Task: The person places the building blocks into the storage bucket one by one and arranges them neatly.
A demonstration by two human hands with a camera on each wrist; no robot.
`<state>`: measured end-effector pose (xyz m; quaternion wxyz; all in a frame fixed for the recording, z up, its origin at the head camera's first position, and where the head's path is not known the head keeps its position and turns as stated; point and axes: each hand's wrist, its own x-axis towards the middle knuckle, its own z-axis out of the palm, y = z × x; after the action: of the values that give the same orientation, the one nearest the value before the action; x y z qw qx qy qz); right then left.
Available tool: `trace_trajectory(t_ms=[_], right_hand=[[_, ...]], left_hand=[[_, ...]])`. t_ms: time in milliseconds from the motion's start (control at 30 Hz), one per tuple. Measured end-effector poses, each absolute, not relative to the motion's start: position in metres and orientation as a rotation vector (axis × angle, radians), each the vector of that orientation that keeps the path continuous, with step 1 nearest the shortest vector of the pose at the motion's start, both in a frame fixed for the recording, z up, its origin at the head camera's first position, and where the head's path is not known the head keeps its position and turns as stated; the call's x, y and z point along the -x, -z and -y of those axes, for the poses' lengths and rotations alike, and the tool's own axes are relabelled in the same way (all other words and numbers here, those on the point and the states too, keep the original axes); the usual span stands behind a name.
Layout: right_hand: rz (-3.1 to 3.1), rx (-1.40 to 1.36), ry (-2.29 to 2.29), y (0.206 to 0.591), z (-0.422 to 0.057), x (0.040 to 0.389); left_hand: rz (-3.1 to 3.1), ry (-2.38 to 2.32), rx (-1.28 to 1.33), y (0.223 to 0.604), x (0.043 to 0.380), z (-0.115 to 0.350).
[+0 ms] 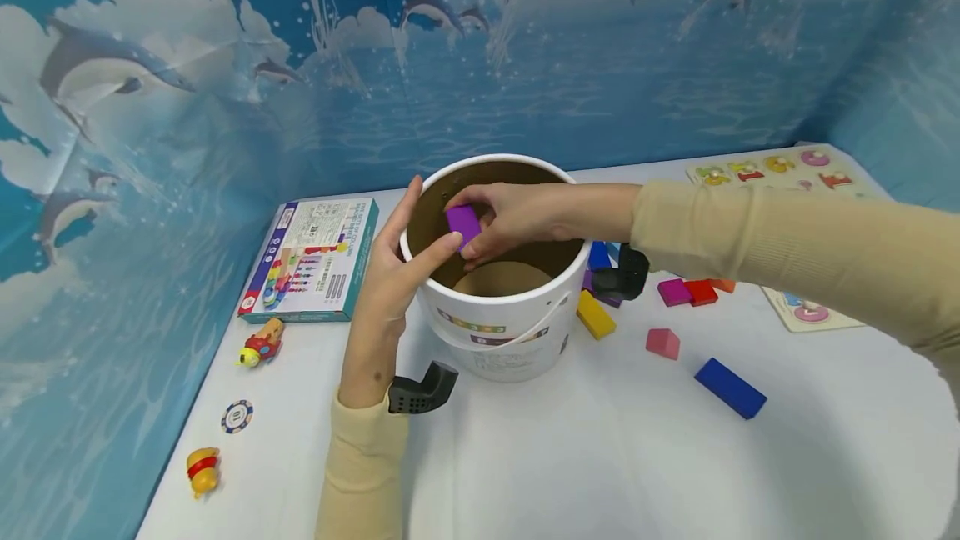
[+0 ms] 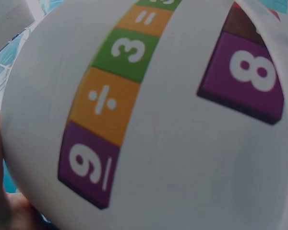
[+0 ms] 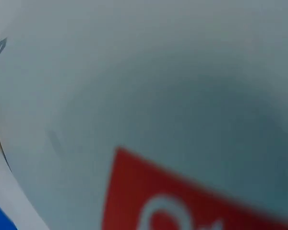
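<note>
A white bucket [image 1: 491, 332] with a thin handle stands upright on the table, and printed number tiles run round its side. Inside its mouth my right hand [image 1: 510, 215] pinches a purple block [image 1: 463, 225] between thumb and fingers. My left hand [image 1: 393, 273] grips the bucket's left rim, its thumb over the edge close to the purple block. The left wrist view is filled by the bucket's printed wall [image 2: 173, 120], with part of the left hand [image 2: 9, 206] at the lower left. Only the bucket's outer wall [image 3: 158, 96] and a red printed patch fill most of the right wrist view.
Right of the bucket lie a yellow block [image 1: 596, 315], a pink block [image 1: 663, 343], a dark blue block [image 1: 731, 388] and several others. A boxed toy [image 1: 311, 261] lies at left, near small figurines [image 1: 262, 344] and a round chip [image 1: 237, 416]. Puzzle boards [image 1: 813, 319] are at right.
</note>
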<state>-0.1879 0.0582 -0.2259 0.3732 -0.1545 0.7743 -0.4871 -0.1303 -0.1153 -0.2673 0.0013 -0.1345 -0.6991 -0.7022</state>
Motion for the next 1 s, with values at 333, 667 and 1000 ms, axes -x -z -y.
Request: trace_trajectory(t_ms=[333,667,1000], right_hand=[[-2.014,0.515,0.942,0.246,-0.034,0.189],[-1.921,0.487,0.992,0.247,-0.033,0.182],[-1.938,0.534,1.159,0.229,-0.053,0.174]], left_hand=[[2.163,2.211,0.438,0.27,0.128,0.116],[2.157,2.192,0.461,0.27,0.129,0.113],[2.158,2.215,0.5,0.271,0.129,0.115]])
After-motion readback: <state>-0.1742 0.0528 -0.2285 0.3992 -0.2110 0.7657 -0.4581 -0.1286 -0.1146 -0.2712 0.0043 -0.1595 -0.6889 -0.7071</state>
